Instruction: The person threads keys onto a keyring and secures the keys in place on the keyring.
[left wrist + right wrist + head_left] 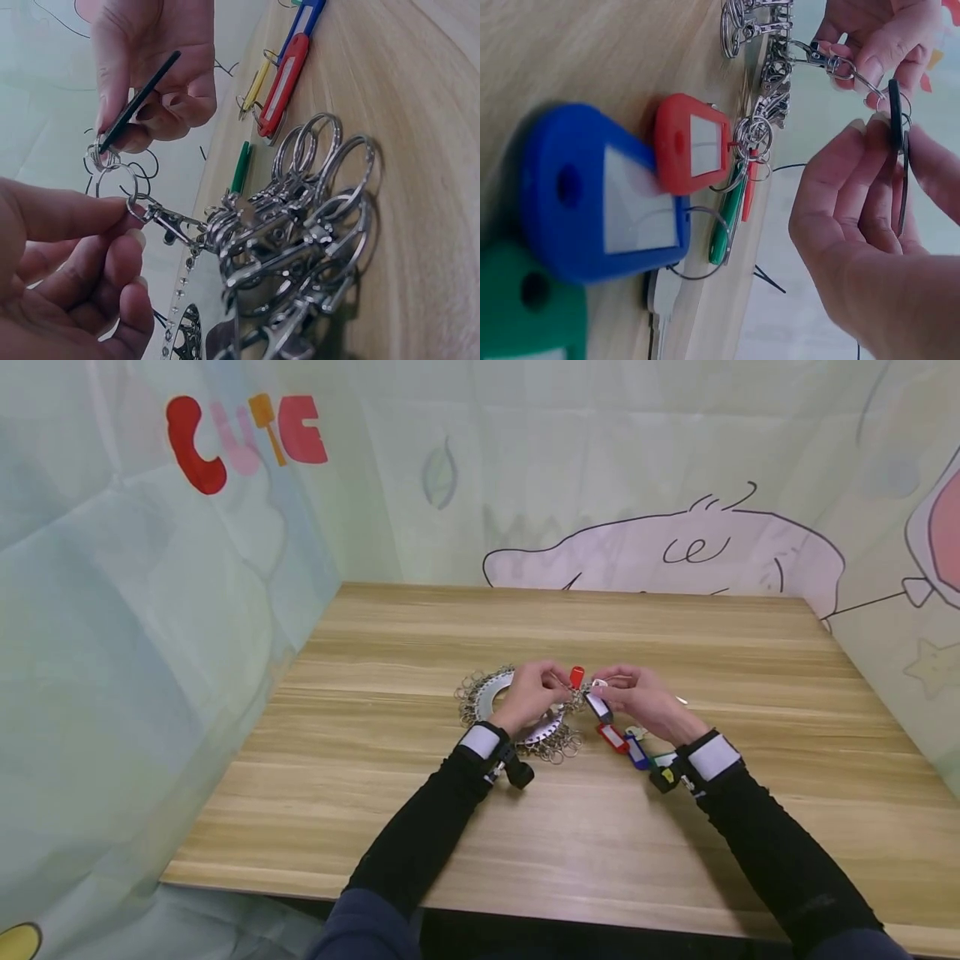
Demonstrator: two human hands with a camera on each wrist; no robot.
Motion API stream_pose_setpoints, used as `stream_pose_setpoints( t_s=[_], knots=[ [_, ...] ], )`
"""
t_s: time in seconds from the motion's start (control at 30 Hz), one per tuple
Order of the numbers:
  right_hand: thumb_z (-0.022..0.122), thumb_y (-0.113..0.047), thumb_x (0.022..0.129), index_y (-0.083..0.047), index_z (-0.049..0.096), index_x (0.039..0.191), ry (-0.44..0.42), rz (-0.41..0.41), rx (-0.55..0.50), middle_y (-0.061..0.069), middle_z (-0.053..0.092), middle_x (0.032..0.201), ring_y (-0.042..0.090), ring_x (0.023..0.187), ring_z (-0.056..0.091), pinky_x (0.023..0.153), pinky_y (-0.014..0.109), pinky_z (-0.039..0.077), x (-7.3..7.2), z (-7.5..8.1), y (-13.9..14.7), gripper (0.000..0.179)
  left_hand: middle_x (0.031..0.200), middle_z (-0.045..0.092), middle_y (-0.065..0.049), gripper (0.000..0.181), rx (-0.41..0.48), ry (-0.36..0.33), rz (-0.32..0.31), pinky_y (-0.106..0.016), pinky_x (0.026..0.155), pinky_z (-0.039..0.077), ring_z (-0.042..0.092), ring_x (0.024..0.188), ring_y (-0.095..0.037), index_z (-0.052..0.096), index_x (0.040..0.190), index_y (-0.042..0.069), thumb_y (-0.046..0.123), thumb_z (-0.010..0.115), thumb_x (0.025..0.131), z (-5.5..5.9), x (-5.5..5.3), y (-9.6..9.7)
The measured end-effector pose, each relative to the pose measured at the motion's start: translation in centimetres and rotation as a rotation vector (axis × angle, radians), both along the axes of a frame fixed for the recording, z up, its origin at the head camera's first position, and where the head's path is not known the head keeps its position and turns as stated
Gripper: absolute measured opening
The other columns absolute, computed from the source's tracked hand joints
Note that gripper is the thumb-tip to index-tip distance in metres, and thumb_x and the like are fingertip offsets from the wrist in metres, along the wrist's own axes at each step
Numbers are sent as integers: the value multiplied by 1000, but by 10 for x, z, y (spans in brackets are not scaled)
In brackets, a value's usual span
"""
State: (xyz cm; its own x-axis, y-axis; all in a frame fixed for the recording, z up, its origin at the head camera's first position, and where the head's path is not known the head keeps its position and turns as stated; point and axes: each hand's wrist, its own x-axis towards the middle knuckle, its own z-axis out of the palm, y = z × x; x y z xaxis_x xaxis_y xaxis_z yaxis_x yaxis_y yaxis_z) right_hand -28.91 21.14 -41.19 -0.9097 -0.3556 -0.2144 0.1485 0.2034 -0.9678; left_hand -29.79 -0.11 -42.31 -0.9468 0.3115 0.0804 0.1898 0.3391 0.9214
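Observation:
My left hand pinches the ring end of a small metal snap hook, which hangs from a round metal key holder crowded with similar hooks and rings. Close in front of it, my right hand holds a black key tag between thumb and fingers, seen edge-on in both wrist views. A flat metal key hangs beside the tag in the right wrist view. The tag's thin ring and the hook's split ring meet between the two hands.
On the wooden table, a red tag, a blue tag and a green tag lie below my right hand, with keys by them. Another red tag stands between the hands. A printed cloth hangs behind.

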Motion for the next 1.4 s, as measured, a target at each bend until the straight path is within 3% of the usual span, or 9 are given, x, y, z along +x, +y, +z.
stream_pose_setpoints(
  t_s=[0.17,0.43,0.73,0.9,1.03,1.17,1.27,1.4],
  knots=[
    [57,-18,96,6,47,126,32,-24,-21,-6,67,95,7,86,63,80,23,53,-2,-1,-4,39,88,71,-13,16,-12,-1,4,-23,60,49,62,71,-12,66,97,4,2,68,82,-2,-2,-1],
    [57,-19,97,6,47,125,24,-41,-33,-8,68,90,7,83,62,77,21,52,-1,-2,-5,39,89,72,-13,17,-10,-21,7,-32,63,55,63,71,-13,65,98,4,2,68,82,-3,-1,-2],
    [57,-20,97,6,47,125,25,-34,-15,-8,68,91,8,84,63,79,22,52,-1,-1,-4,40,89,72,-13,16,-20,-17,14,-21,59,49,64,73,-13,65,98,4,3,69,82,-3,0,-1],
    [60,-22,95,3,50,122,77,-19,83,-4,68,91,8,82,63,77,26,52,-4,3,-4,38,91,71,-13,14,-52,22,1,-19,65,49,64,77,-14,65,97,4,3,68,83,-2,-1,0],
    [63,-23,93,3,53,119,145,-31,205,5,67,95,9,80,61,76,28,51,-14,6,-6,37,95,68,-15,14,-149,113,-77,-20,72,47,61,83,-19,64,97,-1,-1,67,83,2,0,3],
    [63,-21,93,3,57,116,186,-51,332,13,67,99,12,80,59,75,27,50,-26,9,-12,34,93,69,-14,11,-365,210,-221,-27,77,49,61,87,-24,67,93,-2,-2,66,82,6,1,7],
    [63,-20,93,2,58,114,188,-57,406,13,65,99,15,82,57,74,27,47,-34,9,-16,30,94,71,-9,9,-566,225,-298,-27,80,50,63,89,-20,71,92,3,4,65,84,5,2,11],
    [63,-18,93,2,58,112,183,-70,435,12,62,98,17,84,55,74,26,44,-42,5,-18,28,97,70,-3,10,-735,202,-306,-27,78,49,62,90,-16,71,94,9,12,68,84,2,5,15]
  ],
)
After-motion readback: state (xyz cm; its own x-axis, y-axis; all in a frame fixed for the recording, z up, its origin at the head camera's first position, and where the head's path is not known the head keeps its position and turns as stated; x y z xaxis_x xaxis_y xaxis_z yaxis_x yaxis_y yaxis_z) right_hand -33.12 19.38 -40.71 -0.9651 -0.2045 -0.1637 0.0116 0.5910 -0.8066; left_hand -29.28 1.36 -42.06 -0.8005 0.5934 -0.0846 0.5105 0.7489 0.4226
